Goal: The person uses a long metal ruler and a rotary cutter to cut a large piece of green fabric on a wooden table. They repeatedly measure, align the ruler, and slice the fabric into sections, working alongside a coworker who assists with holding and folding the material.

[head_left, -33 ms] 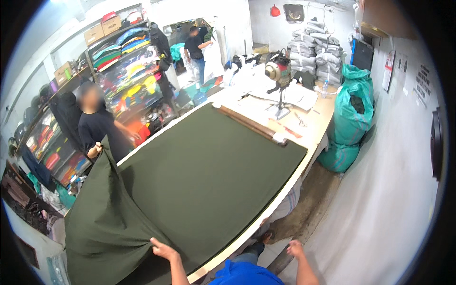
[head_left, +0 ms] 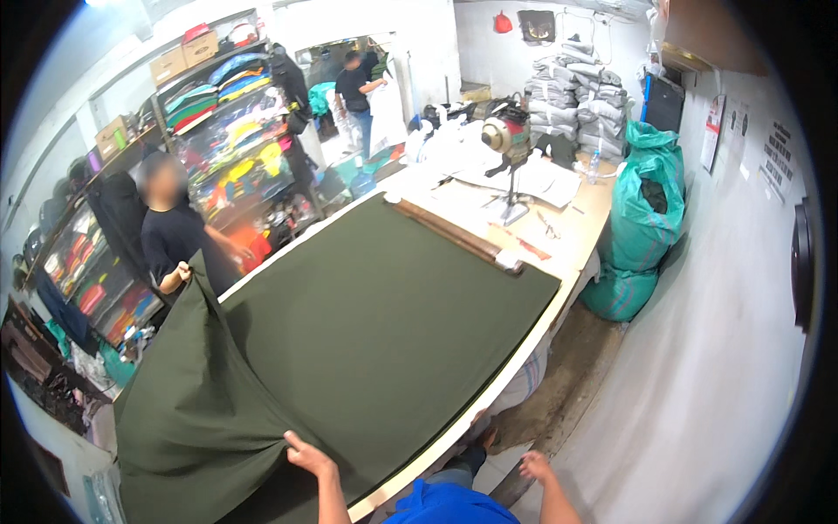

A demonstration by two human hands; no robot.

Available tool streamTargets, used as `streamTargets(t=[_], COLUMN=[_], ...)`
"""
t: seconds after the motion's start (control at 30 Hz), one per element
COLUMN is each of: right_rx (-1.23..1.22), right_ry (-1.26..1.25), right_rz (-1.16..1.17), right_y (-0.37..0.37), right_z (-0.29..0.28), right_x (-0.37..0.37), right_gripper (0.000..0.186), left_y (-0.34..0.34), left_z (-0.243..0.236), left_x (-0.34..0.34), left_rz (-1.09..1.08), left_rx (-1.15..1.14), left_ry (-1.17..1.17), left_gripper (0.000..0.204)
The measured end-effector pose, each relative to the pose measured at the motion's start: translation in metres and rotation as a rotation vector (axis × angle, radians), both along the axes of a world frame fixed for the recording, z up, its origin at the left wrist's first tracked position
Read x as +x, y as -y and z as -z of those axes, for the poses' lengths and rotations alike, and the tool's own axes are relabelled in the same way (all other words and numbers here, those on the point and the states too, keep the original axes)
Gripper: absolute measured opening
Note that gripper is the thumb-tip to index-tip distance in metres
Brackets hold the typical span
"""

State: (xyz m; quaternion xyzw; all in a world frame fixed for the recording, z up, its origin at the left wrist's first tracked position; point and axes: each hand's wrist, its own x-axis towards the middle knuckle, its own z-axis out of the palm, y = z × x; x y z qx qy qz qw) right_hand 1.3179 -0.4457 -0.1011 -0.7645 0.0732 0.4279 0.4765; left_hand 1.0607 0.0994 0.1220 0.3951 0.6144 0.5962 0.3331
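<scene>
Dark olive-green fabric (head_left: 384,323) covers most of the long table, and a raised layer of it (head_left: 188,410) folds and drapes at the left. My left hand (head_left: 307,456) pinches the near edge of that raised layer, pulling creases into it. Across the table, a co-worker's hand (head_left: 183,272) grips its far corner. My right hand (head_left: 535,466) hangs beside the table's near side, fingers loosely curled, with nothing visible in it. A brown bar (head_left: 449,230) lies across the fabric's far end.
A cutting machine on a stand (head_left: 509,144) stands on the table beyond the bar. Green sacks (head_left: 646,218) lean by the right wall. Shelves of bagged goods (head_left: 240,131) line the left, and grey bundles (head_left: 559,105) are stacked at the back. Another person (head_left: 353,92) stands farther off.
My left hand, still pinching the fabric, has shifted slightly right and away from me. My right hand has dropped a little and moved left. The view has shifted slightly.
</scene>
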Motion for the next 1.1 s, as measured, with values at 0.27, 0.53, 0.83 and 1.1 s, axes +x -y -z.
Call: streamTargets(t=[0.27, 0.53, 0.83, 1.1], right_rx=[-0.029, 0.294, 0.558, 0.531], right_ry=[-0.248, 0.223, -0.076, -0.198], right_rz=[0.252, 0.413, -0.317, -0.428], right_y=[0.039, -0.064, -0.289, -0.294], right_z=[-0.03, -0.119, -0.173, -0.148], right_x=[0.153, 0.393, 0.561, 0.642], right_gripper=[0.033, 0.031, 0.071, 0.085], left_y=[0.095, 0.147, 0.211, 0.269], left_z=[-0.068, -0.108, -0.044, -0.084], left_x=[0.376, 0.567, 0.537, 0.631], left_rz=[1.239, 1.582, 1.008, 0.224], left_rx=[-0.172, -0.115, -0.232, -0.011], left_ry=[-0.269, -0.421, -0.616, -0.221], left_gripper=[0.064, 0.069, 0.068, 0.049])
